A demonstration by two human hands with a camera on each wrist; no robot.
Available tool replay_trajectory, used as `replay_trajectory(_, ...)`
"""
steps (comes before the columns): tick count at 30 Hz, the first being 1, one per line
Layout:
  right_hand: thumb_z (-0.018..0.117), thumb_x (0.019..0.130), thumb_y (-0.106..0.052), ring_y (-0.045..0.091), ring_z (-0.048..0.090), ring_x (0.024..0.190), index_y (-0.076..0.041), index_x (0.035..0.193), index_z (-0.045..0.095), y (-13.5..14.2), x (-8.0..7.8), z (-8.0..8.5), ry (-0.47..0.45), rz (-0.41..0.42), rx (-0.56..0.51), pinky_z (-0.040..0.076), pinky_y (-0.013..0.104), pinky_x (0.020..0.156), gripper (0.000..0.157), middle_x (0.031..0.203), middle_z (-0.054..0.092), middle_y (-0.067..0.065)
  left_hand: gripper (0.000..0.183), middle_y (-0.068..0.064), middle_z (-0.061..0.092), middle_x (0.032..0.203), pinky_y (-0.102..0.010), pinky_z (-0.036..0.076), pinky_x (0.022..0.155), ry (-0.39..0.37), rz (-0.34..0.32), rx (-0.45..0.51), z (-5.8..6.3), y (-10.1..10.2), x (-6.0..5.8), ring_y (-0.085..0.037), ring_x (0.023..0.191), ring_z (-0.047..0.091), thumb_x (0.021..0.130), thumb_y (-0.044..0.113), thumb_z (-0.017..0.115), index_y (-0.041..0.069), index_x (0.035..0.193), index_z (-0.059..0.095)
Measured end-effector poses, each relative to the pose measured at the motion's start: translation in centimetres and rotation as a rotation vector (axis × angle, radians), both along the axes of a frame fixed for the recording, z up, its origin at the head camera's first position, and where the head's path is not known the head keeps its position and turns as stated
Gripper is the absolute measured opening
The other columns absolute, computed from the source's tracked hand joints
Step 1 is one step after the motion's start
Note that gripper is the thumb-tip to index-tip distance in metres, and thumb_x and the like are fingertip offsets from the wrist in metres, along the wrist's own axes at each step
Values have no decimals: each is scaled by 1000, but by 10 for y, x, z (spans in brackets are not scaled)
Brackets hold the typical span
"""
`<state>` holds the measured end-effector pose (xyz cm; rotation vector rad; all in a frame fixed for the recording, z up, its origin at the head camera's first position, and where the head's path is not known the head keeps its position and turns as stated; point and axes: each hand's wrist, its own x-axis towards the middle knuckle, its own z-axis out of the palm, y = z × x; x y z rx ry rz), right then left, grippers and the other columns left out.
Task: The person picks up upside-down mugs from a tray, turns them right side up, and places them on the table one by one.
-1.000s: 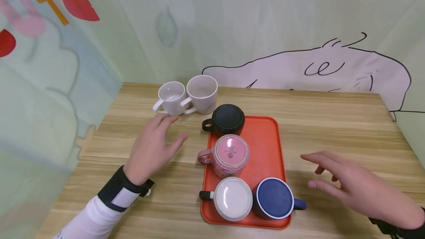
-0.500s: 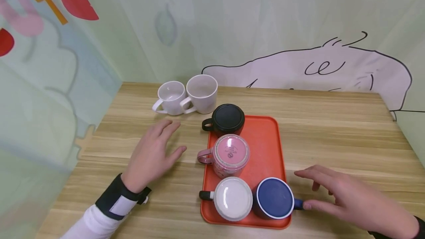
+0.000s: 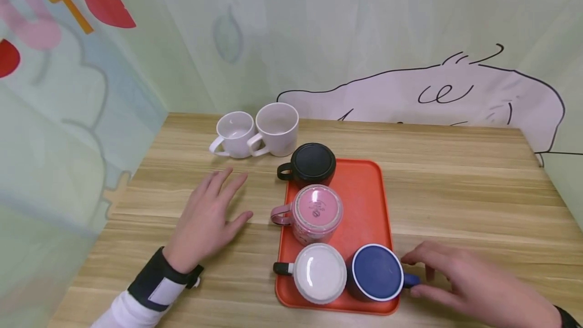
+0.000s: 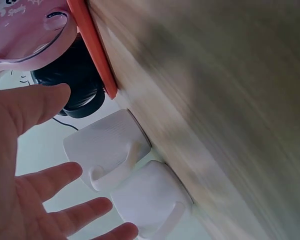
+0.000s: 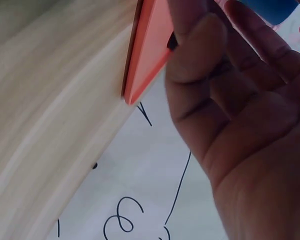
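Note:
My right hand (image 3: 473, 282) is at the blue mug (image 3: 377, 272) with a white-edged top, its thumb and index finger on either side of the blue handle (image 3: 411, 281) and a gap between finger and handle. In the right wrist view the fingers are bent and partly hide the blue mug (image 5: 272, 7). My left hand (image 3: 202, 221) hovers over the table left of the tray, fingers spread, holding nothing. On the red tray (image 3: 362, 201), a black mug (image 3: 313, 162), a pink mug (image 3: 317, 209) and a white mug (image 3: 320, 273) with a black handle stand upside down, handles pointing left.
Two white mugs, a smaller cup (image 3: 235, 133) and a larger mug (image 3: 278, 128), stand upright side by side behind the left hand. A printed cloth (image 3: 364, 29) hangs along the back of the wooden table (image 3: 455, 176).
My right hand has come down and left to the blue mug's handle. My left hand has drawn back slightly and spread its fingers. The mugs and tray have stayed put.

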<state>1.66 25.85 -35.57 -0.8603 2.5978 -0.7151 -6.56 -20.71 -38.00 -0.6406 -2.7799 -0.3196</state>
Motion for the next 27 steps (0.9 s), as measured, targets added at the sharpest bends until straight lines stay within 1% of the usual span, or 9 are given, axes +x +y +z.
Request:
replay_trajectory(4, 69, 92, -43, -6, 54, 80, -38, 113, 63, -4, 3, -6, 90, 42, -69, 50, 18, 66, 23, 100, 57, -26, 76, -20, 41, 149, -60, 34, 104, -5, 2, 5, -3, -1, 2, -43, 132, 38, 82, 47, 75, 9, 145, 52)
replay_trajectory(6, 70, 92, -39, -6, 54, 81, -38, 109, 63, -5, 4, -10, 153, 66, -105, 49, 16, 66, 19, 99, 56, -27, 76, -20, 42, 149, -61, 36, 102, -7, 3, 9, -5, -1, 3, -41, 132, 38, 82, 48, 74, 10, 144, 52)
replay_trajectory(12, 74, 90, -27, -7, 53, 81, -37, 108, 61, -9, 5, -18, 243, 119, -212, 44, 9, 69, 24, 97, 55, -26, 75, -19, 41, 149, -63, 37, 100, -30, 12, 15, -6, 1, 5, -42, 133, 37, 83, 47, 75, 12, 145, 51)
replay_trajectory(14, 74, 90, -26, -8, 53, 80, -36, 108, 61, -9, 5, -19, 258, 120, -219, 43, 8, 69, 24, 96, 55, -26, 75, -19, 41, 149, -64, 36, 100, -35, 14, 13, -6, 1, 6, -42, 133, 37, 83, 46, 75, 12, 145, 51)
replay_trajectory(21, 73, 91, -24, -8, 54, 80, -36, 108, 61, -10, 6, -19, 259, 111, -209, 44, 9, 70, 23, 96, 55, -27, 75, -19, 41, 150, -64, 35, 101, -41, 12, 26, -4, 3, 7, -43, 134, 37, 83, 46, 75, 12, 145, 51)
replay_trajectory(27, 72, 92, -23, -7, 56, 85, -35, 111, 62, -10, 6, -20, 274, 103, -209, 46, 10, 75, 25, 101, 57, -26, 74, -18, 41, 150, -63, 36, 101, -37, 15, 29, -2, 4, 7, -41, 134, 37, 83, 46, 75, 12, 145, 51)
